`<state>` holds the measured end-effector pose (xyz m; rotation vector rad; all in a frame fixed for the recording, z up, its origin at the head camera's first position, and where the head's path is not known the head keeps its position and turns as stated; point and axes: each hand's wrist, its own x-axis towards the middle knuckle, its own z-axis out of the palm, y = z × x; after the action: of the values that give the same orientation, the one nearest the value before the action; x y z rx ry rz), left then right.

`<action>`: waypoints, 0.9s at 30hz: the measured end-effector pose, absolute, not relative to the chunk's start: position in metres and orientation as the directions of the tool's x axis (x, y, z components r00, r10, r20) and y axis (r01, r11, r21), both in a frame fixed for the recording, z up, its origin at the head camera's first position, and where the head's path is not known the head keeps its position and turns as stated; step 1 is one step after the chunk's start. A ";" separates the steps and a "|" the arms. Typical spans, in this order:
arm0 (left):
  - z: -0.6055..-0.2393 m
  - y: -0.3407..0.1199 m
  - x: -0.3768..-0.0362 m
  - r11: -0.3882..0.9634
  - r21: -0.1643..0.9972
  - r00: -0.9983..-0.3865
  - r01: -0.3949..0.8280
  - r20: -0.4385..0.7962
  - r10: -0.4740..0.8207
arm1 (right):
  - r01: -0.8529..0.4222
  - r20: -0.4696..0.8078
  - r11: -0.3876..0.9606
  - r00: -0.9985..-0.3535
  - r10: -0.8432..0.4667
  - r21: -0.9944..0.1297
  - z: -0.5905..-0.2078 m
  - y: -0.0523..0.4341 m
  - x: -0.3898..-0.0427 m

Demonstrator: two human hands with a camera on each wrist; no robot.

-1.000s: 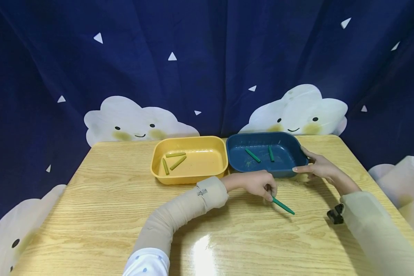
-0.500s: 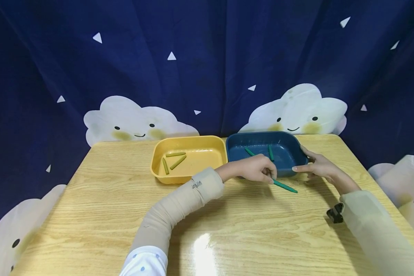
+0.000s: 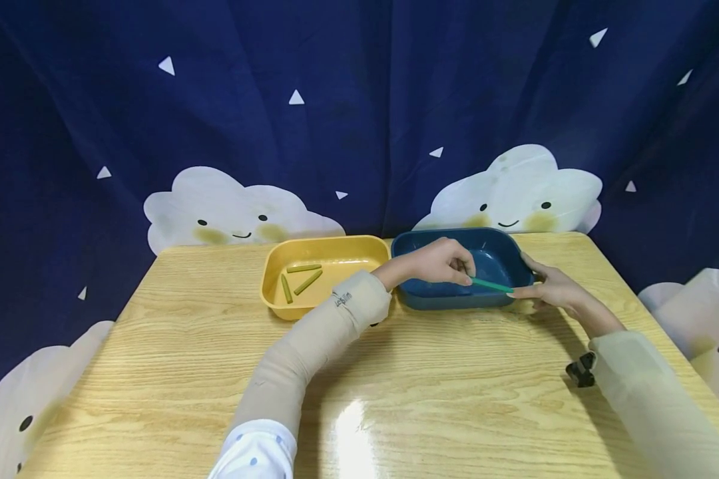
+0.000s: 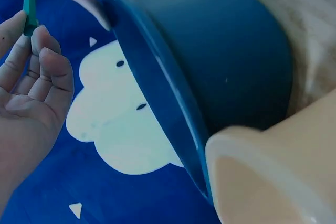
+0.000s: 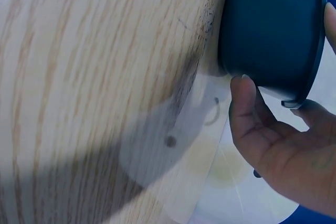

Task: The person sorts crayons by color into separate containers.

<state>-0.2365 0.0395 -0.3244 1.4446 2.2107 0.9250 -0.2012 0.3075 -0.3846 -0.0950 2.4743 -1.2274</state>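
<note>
My left hand pinches a green crayon by one end, over the front of the blue bin. In the left wrist view the crayon stands between thumb and fingertips, apart from the bin wall. My right hand holds the bin's right end, thumb and fingers spread around its corner. The right wrist view shows this hand with fingertips against the outer wall. The left hand and forearm hide part of the bin's inside.
Left of the blue bin, side by side with it, stands a yellow bin. Inside lie three olive-yellow crayons. Both bins rest at the back of the wooden table, before a dark blue curtain with cloud prints.
My left hand has lifted the green crayon up and away from the table front, to over the blue bin. Two green crayons seen in that bin earlier are now hidden. The right hand stays put.
</note>
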 end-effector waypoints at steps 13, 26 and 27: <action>-0.321 0.047 -0.267 0.317 0.727 -0.513 0.609 0.056 0.857 | 0.111 -0.303 0.629 -0.930 -0.206 -0.769 -0.380 0.304 -0.201; -0.313 0.072 -0.295 0.385 0.727 -0.649 0.568 0.109 0.753 | 0.121 -0.310 0.616 -0.927 -0.210 -0.779 -0.382 0.305 -0.201; -0.312 0.074 -0.297 0.395 0.718 -0.656 0.573 0.114 0.746 | 0.122 -0.311 0.615 -0.927 -0.210 -0.779 -0.382 0.305 -0.200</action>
<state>-0.2968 0.0739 -0.3121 1.1687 2.4258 1.1125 -0.2002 0.3052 -0.3816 -0.0705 2.4699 -1.2315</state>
